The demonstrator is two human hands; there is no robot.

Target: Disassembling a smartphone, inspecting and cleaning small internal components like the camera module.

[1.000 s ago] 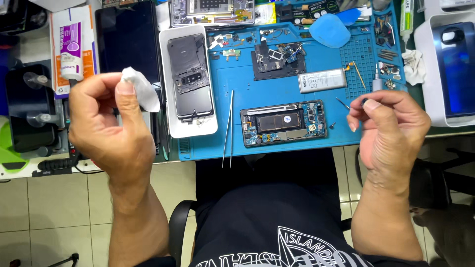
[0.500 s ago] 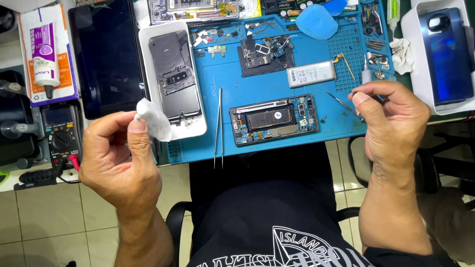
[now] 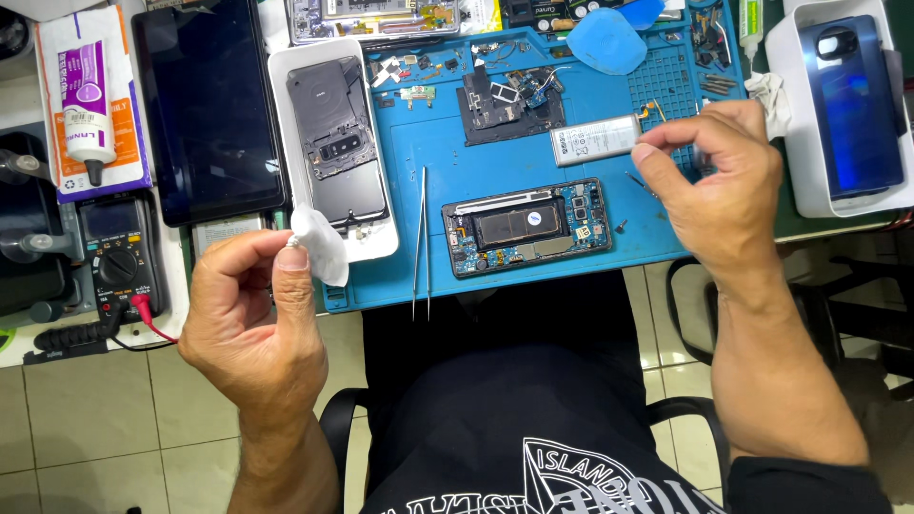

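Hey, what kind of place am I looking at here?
Most likely a phone repair bench: an opened phone with its board exposed lies on a blue work mat, with tweezers beside it and a multimeter off to the left.

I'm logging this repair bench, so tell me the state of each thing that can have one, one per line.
Left hand: closed, pinching a white wipe.
Right hand: fingers curled; what it grips is too small to tell.
Opened phone: back off, insides showing, flat on the blue mat.
Tweezers: lying free on the mat.
Tablet: screen dark.
Glue bottle: capped, lying down.
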